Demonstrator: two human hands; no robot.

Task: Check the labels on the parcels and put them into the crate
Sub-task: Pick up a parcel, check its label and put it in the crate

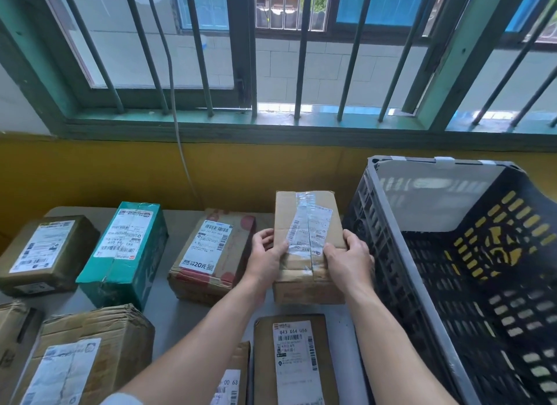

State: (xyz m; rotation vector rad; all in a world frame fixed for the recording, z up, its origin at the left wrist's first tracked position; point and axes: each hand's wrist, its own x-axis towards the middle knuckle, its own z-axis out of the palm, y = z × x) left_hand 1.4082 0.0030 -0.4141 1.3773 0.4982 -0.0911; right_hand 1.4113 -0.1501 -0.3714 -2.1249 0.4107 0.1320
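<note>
A brown cardboard parcel (pixel 304 211) with a taped white label stands in the middle of the grey table. My left hand (pixel 265 258) grips its left near edge, thumb on top. Its right near corner is held by my right hand (pixel 346 258), fingers curled round the side. The label faces up toward me. Just right of the parcel stands a large black slatted crate (pixel 391 269), and no parcel shows inside it.
Other labelled parcels lie on the table (pixel 168 311): a teal box (pixel 126 253), a brown box with red print (pixel 211 253), a dark brown box (pixel 45 253) at far left, and more cartons along the near edge (pixel 289 359). A yellow wall and barred window stand behind.
</note>
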